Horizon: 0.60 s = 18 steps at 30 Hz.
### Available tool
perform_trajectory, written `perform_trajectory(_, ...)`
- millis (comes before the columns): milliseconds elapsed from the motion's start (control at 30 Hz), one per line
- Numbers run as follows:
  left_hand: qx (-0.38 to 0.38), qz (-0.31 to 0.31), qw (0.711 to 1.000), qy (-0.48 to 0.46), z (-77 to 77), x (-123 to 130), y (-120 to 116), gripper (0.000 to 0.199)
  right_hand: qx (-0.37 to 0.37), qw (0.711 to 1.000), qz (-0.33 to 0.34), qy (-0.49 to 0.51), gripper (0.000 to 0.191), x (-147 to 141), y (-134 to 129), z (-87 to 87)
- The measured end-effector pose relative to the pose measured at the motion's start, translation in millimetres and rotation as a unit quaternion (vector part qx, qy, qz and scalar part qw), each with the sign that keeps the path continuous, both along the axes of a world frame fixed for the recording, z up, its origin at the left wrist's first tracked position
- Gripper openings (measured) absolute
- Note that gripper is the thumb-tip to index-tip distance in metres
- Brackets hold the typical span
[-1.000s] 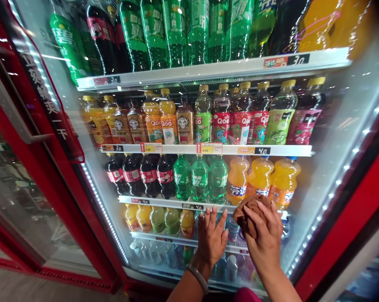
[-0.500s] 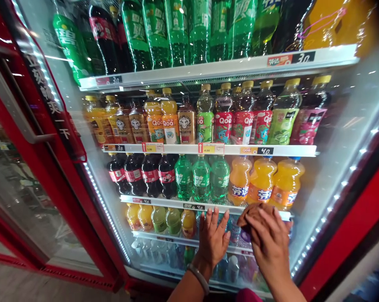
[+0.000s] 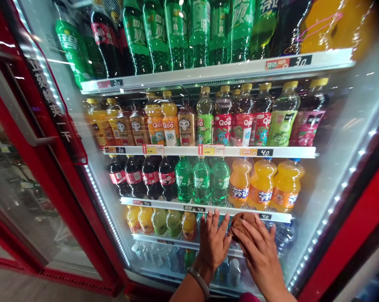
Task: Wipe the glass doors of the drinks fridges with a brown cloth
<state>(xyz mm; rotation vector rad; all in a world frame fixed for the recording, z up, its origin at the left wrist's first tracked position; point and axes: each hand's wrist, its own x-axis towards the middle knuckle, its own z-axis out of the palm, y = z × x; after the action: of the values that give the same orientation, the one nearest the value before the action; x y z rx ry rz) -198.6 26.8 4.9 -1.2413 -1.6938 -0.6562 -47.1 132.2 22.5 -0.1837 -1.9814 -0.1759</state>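
Note:
My left hand (image 3: 214, 245) lies flat against the glass door (image 3: 343, 126) of a drinks fridge, fingers spread, with a band on the wrist. To its right, a crumpled brown cloth (image 3: 241, 219) is pressed to the same glass under my right hand (image 3: 258, 247). Part of the cloth is hidden by the fingers that hold it. Behind the glass, both hands overlap the lower shelves, just below the orange soda bottles (image 3: 262, 183) and the green bottles (image 3: 202, 180).
More bottles stand on the shelves, among them dark cola bottles (image 3: 150, 178) and juice bottles (image 3: 224, 119). Price labels line the white shelf edge (image 3: 177, 151). A red door frame with a metal handle (image 3: 22, 100) is at left, and a red frame edge (image 3: 349, 226) at right.
My right hand has slid the brown cloth a little left across the glass, closer to my left hand. My left hand has stayed in nearly the same place.

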Motion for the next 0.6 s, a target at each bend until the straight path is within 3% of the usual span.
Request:
perform_trajectory(133,-0.002,0.005,1.0,0.012,0.7,-0.2,-0.5,0.063,-0.024,0.997,-0.012,0.075,0.035,-8.6,5.2,47.3)
perform_trajectory(200,0.006,-0.001,1.0,0.013,-1.5,-0.6,0.9,0.063,-0.028,0.995,-0.014,0.095,0.036,-18.3,2.2,57.8)
perform_trajectory(267,0.017,-0.013,1.0,0.006,-4.0,-1.0,2.8,0.061,-0.027,0.995,-0.009,0.099,0.037,-24.9,-2.2,49.3)
perform_trajectory(467,0.023,-0.02,0.999,-0.011,-3.3,-0.1,3.4,0.058,-0.011,1.0,0.014,0.026,0.038,-13.7,-6.4,-23.4)
perform_trajectory(533,0.011,-0.013,1.0,-0.003,-1.0,0.3,2.0,0.059,-0.001,1.0,0.017,0.016,0.036,-7.5,-3.4,-25.2)
perform_trajectory(600,0.005,-0.009,1.0,0.001,0.5,0.4,0.9,0.061,-0.006,1.0,0.014,0.026,0.035,-5.3,0.2,-8.6)
